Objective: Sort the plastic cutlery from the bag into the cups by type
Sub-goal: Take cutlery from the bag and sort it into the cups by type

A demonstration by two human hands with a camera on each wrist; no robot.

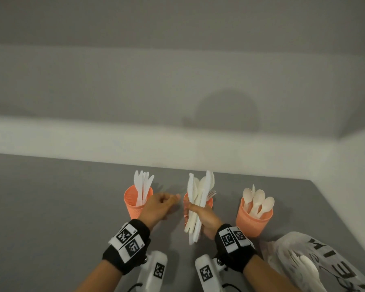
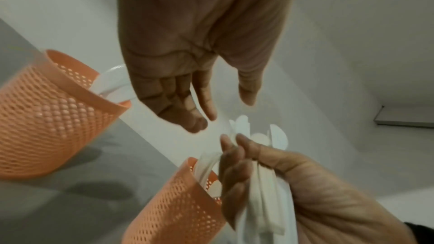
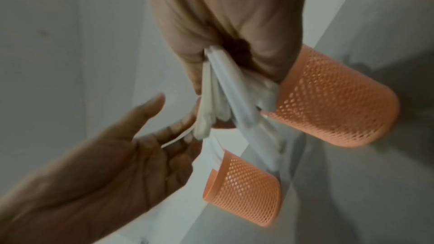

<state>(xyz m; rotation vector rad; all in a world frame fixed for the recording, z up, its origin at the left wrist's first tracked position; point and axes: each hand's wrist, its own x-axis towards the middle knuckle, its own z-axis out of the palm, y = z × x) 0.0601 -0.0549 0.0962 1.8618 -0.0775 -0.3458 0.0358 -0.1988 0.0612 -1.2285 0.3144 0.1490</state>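
Three orange mesh cups stand in a row. The left cup [image 1: 133,205] holds knives, the middle cup [image 1: 209,202] holds forks, and the right cup [image 1: 254,222] holds spoons. My right hand [image 1: 207,218] grips a mixed bundle of white cutlery [image 1: 199,194] upright in front of the middle cup. My left hand [image 1: 167,202] is beside the bundle and holds nothing, its fingers loose and thumb apart. In the right wrist view the left hand's fingertips [image 3: 185,133] reach the ends of the cutlery bundle [image 3: 218,103]. The left wrist view shows the left hand [image 2: 192,99] over the right hand [image 2: 317,201].
A crumpled white plastic bag [image 1: 325,264] with black print lies at the lower right, with more cutlery showing through it. The grey table [image 1: 61,207] meets a pale wall just behind the cups. The table's right edge runs close past the spoon cup.
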